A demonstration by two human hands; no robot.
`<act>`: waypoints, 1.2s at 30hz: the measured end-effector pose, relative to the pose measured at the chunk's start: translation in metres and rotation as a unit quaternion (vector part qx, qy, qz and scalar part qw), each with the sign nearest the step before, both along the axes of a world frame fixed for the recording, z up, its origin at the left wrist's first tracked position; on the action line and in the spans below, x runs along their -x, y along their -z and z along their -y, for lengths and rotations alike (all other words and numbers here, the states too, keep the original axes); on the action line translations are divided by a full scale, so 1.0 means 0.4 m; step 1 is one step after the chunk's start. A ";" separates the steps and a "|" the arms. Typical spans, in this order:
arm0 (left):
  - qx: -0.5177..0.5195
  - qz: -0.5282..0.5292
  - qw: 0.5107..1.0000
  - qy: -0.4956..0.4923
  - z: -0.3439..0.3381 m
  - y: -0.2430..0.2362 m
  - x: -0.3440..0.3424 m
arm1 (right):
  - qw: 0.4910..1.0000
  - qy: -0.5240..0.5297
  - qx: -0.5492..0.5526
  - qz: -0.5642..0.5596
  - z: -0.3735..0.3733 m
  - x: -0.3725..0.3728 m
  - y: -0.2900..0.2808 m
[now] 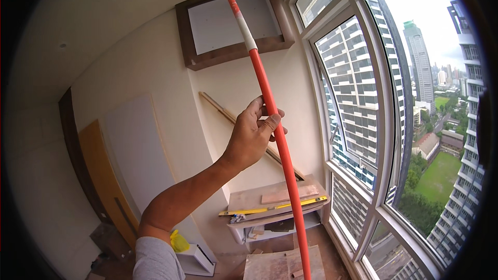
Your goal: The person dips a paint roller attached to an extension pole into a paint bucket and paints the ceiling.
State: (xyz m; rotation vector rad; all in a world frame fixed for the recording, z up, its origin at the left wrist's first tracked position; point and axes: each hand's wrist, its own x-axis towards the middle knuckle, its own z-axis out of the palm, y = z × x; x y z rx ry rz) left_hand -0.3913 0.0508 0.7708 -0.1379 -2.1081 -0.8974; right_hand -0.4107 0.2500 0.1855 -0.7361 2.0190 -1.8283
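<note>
Red pole (284,150) slants through the raised, curled left hand (255,130).

No lettering, number or sign is legible; marks on the yellow bar (259,210) are too small.

The head view looks out from the person's head through a wide fisheye lens, facing roughly level into a room corner where a cream wall (166,72) meets tall windows (347,88). It takes in the ceiling (129,0) at upper left and the floor (228,263) below. The left hand (257,128) and red pole (286,161) are near the lens; the wall-mounted cabinet (215,26) is farther off, the towers (419,62) outside farthest. Straight edges bow toward a dark rim.
</note>
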 end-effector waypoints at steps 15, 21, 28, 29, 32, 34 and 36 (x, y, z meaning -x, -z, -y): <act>-0.013 0.000 1.000 0.006 0.032 0.065 0.044 | 1.000 -0.018 0.003 0.012 -0.041 0.018 0.042; -0.011 0.003 0.999 -0.039 0.119 0.066 0.132 | 0.999 -0.030 0.006 0.027 -0.040 0.039 0.045; -0.063 0.008 0.996 -0.069 0.230 -0.048 0.254 | 1.000 -0.006 -0.001 -0.009 0.027 0.099 -0.033; -0.073 0.007 0.994 -0.079 0.242 -0.064 0.269 | 1.000 -0.007 0.000 -0.009 0.034 0.109 -0.053; -0.081 0.003 0.992 -0.095 0.273 -0.107 0.310 | 0.999 -0.030 -0.034 -0.028 0.048 0.134 -0.118; -0.083 0.003 0.991 -0.108 0.290 -0.126 0.330 | 1.000 -0.024 0.008 -0.008 0.053 0.141 -0.157; -0.089 -0.011 0.988 -0.123 0.305 -0.137 0.342 | 1.000 -0.025 0.004 0.004 0.058 0.148 -0.187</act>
